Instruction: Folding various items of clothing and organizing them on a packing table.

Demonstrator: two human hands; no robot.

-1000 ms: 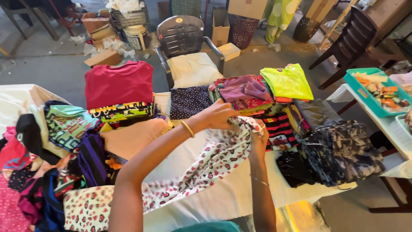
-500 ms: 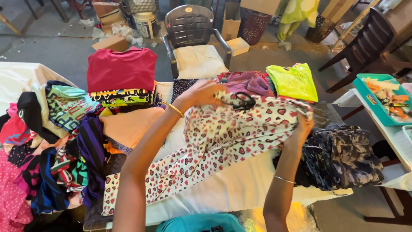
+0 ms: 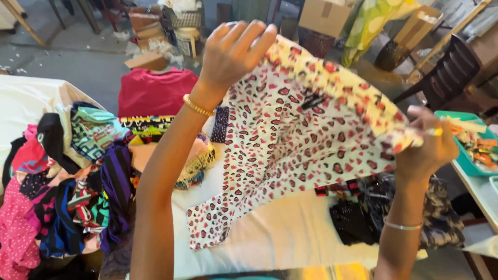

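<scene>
I had both hands raised over the surface, which was covered in a white sheet. My left hand was high and toward the far side, its fingers closed together on the upper edge of a white garment with a red and black heart print. My right hand sat lower and to the right, fingers clamped on the other end of the same edge, so the cloth was stretched between the two hands and hung down toward the near side, its lower end close over the sheet. A gold bangle circled my left wrist, and a thin silver bangle my right.

To the left, a heap of mixed clothes lay on the surface, with pink, striped and teal pieces tangled together. Farther off, a folded red top lay flat beyond the raised cloth. Under my right forearm a dark patterned garment was spread out, partly hidden by the arm. At the right edge, a teal tray stood on a separate table, holding small colourful items I could not make out. On the floor at the far side stood cardboard boxes, and to the far right a dark plastic chair.
</scene>
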